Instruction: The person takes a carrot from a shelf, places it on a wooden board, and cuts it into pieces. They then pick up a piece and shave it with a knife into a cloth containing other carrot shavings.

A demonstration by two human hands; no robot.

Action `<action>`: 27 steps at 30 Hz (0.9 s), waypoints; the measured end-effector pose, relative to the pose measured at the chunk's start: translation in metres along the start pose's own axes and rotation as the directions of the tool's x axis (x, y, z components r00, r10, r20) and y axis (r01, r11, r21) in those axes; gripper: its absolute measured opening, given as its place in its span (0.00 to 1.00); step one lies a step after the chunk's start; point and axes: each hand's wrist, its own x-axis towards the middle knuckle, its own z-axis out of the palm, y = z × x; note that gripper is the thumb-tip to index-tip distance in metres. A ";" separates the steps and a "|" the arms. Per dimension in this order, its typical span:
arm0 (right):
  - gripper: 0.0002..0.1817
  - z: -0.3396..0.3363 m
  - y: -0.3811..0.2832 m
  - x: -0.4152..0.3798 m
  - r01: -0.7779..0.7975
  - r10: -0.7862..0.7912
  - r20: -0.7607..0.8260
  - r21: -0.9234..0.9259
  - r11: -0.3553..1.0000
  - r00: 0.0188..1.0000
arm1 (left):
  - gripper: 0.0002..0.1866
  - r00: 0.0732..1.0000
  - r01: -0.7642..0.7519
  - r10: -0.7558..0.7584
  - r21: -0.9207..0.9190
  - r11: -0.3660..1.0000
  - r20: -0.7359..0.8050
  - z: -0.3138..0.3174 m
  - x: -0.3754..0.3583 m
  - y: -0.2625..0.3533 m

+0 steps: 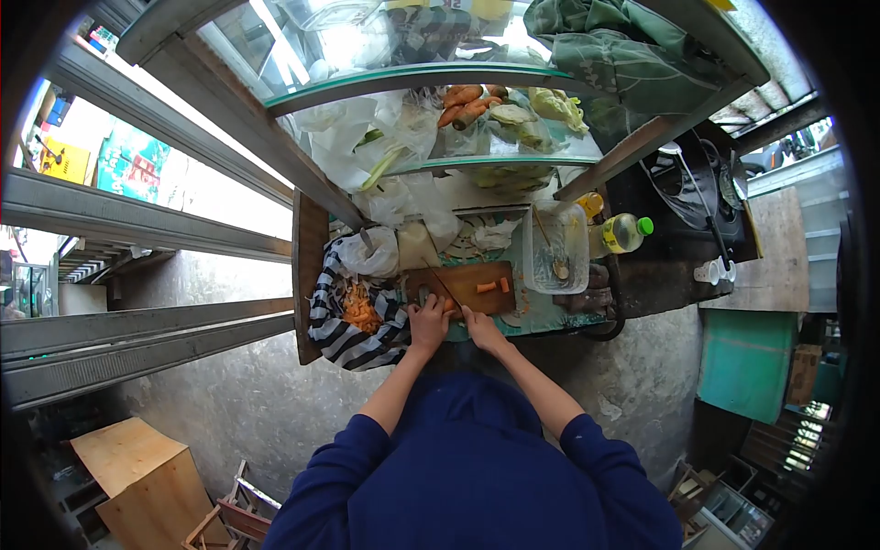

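A carrot [449,305] is pinned at the near edge of the board [463,282] by the right hand [480,327], closed on it, while a knife [438,280] is gripped in the left hand [427,321]. With fingertips kept so close to the blade, a slip could bring a cut. Cut pieces [491,286] lie farther right.

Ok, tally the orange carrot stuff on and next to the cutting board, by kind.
Cut carrot pieces on the cutting board: 2 (one at, one at)
Piles of carrot shreds or peelings on the striped cloth: 1
Carrot bits under the hands: 1, between the left hand and the right hand, mostly hidden
Total: 4
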 end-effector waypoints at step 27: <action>0.32 0.013 0.024 -0.022 -0.093 0.088 0.072 0.075 0.993 0.994 | 0.17 1.000 0.010 -0.012 -0.059 0.998 -0.024 0.004 -0.002 -0.004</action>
